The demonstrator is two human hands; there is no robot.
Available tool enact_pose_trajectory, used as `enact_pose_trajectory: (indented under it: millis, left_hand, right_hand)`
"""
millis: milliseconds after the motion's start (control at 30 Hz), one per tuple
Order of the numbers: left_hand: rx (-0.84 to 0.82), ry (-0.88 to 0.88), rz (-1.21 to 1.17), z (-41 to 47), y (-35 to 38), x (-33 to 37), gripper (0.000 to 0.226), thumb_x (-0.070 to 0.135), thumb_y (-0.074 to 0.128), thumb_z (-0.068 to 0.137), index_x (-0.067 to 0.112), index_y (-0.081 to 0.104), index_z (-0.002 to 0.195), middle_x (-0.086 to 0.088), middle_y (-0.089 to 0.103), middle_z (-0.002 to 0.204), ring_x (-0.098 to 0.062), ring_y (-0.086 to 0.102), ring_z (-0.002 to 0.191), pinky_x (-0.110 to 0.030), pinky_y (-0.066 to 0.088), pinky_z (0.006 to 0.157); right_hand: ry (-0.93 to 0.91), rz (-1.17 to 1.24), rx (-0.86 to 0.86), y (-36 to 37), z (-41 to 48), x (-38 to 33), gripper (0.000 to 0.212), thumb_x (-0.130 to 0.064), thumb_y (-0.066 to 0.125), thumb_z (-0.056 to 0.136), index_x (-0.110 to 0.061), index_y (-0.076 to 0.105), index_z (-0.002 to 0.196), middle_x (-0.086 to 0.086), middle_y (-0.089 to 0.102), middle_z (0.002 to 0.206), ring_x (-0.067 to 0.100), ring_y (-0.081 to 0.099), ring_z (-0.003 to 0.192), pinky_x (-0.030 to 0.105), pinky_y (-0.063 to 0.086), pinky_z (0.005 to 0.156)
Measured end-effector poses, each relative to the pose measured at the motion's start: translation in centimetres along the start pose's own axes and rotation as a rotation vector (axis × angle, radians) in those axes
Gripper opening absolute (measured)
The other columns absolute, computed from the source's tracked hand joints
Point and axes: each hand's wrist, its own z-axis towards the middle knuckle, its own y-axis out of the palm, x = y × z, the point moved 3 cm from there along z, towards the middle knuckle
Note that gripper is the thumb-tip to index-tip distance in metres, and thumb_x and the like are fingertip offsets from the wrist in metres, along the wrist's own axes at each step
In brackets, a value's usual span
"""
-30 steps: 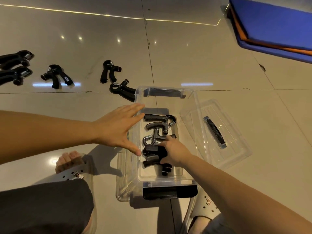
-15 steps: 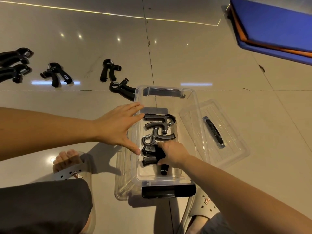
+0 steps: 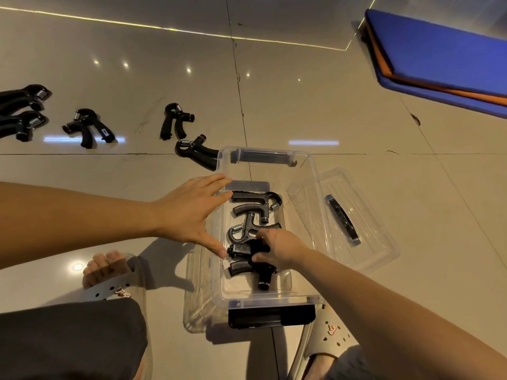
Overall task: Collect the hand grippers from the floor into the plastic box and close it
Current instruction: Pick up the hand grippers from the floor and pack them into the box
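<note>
A clear plastic box (image 3: 311,187) stands open on the tiled floor between my feet. Three black hand grippers lie in it: one at the far end (image 3: 256,201), one in the middle (image 3: 247,230), one nearest me (image 3: 247,266). My right hand (image 3: 279,249) reaches into the box and holds the nearest one with curled fingers. With fingers straight, my left hand (image 3: 192,212) rests over the box's left rim. Several more hand grippers lie on the floor at left; the closest (image 3: 196,153) touches the box's far left corner, another (image 3: 175,120) lies just beyond it.
The clear lid (image 3: 354,215) with a black handle lies flat on the floor against the box's right side. A blue and orange mat (image 3: 444,58) lies at the far right. My sandalled feet (image 3: 109,278) flank the box's near end.
My right hand has shifted slightly nearer inside the box with the nearest hand gripper. My left hand has stayed at the left rim.
</note>
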Motion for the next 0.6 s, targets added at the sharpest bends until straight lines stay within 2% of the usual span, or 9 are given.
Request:
enact_pose_trajectory:
  millis: [67, 167, 267, 367, 433, 500, 600]
  left_hand:
    - [0.011, 0.013, -0.001, 0.0, -0.2, -0.2, 0.133, 0.1, 0.046, 0.061, 0.025, 0.002, 0.162, -0.001, -0.016, 0.168, -0.018, -0.016, 0.154, -0.037, -0.008, 0.121]
    - [0.042, 0.028, -0.029, -0.4, -0.9, -0.7, 0.128, 0.099, 0.048, 0.063, 0.029, 0.005, 0.162, 0.001, -0.008, 0.169, -0.018, -0.009, 0.154, -0.038, -0.004, 0.122]
    - [0.084, 0.036, -0.054, -1.5, -2.2, -1.3, 0.125, 0.098, 0.049, 0.063, 0.032, 0.009, 0.161, 0.004, -0.004, 0.169, -0.017, -0.005, 0.154, -0.04, 0.0, 0.122]
    - [0.071, 0.038, 0.036, -3.6, -4.8, -3.3, 0.116, 0.092, 0.052, 0.068, 0.033, 0.014, 0.16, 0.006, 0.001, 0.169, -0.016, 0.001, 0.154, -0.036, 0.0, 0.12]
    - [0.013, 0.052, 0.186, -5.6, -7.1, -5.4, 0.104, 0.084, 0.055, 0.075, 0.033, 0.019, 0.158, 0.006, 0.009, 0.168, -0.016, 0.008, 0.153, -0.035, 0.006, 0.122]
    - [-0.075, 0.02, 0.298, -8.1, -9.4, -7.8, 0.09, 0.076, 0.056, 0.082, 0.033, 0.028, 0.155, 0.008, 0.024, 0.163, -0.013, 0.024, 0.147, -0.033, 0.019, 0.121]
    - [-0.115, -0.119, 0.297, -13.1, -13.0, -11.3, 0.072, 0.073, 0.056, 0.085, 0.034, 0.045, 0.144, 0.015, 0.044, 0.144, -0.003, 0.043, 0.12, -0.024, 0.036, 0.105]
  right_hand:
    - [0.02, 0.104, 0.115, -1.8, -0.2, 0.3, 0.048, -0.04, 0.064, 0.097, -0.015, 0.055, 0.137, 0.007, 0.068, 0.125, 0.026, 0.065, 0.113, 0.041, 0.054, 0.096]
    - [0.082, 0.276, 0.278, -5.2, -0.6, 0.7, 0.026, -0.03, 0.06, 0.101, -0.015, 0.065, 0.122, 0.004, 0.07, 0.107, 0.019, 0.066, 0.095, 0.036, 0.055, 0.086]
    - [0.11, 0.392, 0.411, -8.4, -1.1, 0.8, 0.019, -0.024, 0.06, 0.1, -0.013, 0.07, 0.112, 0.001, 0.068, 0.095, 0.018, 0.064, 0.087, 0.031, 0.049, 0.077]
    - [0.096, 0.464, 0.514, -11.1, -1.6, -0.9, 0.016, -0.021, 0.059, 0.1, -0.013, 0.07, 0.109, 0.003, 0.071, 0.095, 0.019, 0.067, 0.088, 0.036, 0.057, 0.081]
    - [0.085, 0.527, 0.58, -12.9, -1.9, -3.1, 0.016, -0.021, 0.058, 0.101, -0.013, 0.069, 0.108, 0.004, 0.072, 0.094, 0.02, 0.069, 0.087, 0.041, 0.059, 0.085]
    - [0.051, 0.585, 0.652, -14.8, -2.0, -5.8, 0.014, -0.021, 0.058, 0.1, -0.015, 0.069, 0.106, 0.002, 0.072, 0.089, 0.018, 0.07, 0.083, 0.043, 0.06, 0.085]
    - [-0.048, 0.633, 0.692, -17.7, -1.7, -11.1, 0.017, -0.02, 0.056, 0.101, -0.012, 0.068, 0.11, 0.002, 0.071, 0.095, 0.017, 0.069, 0.086, 0.042, 0.06, 0.086]
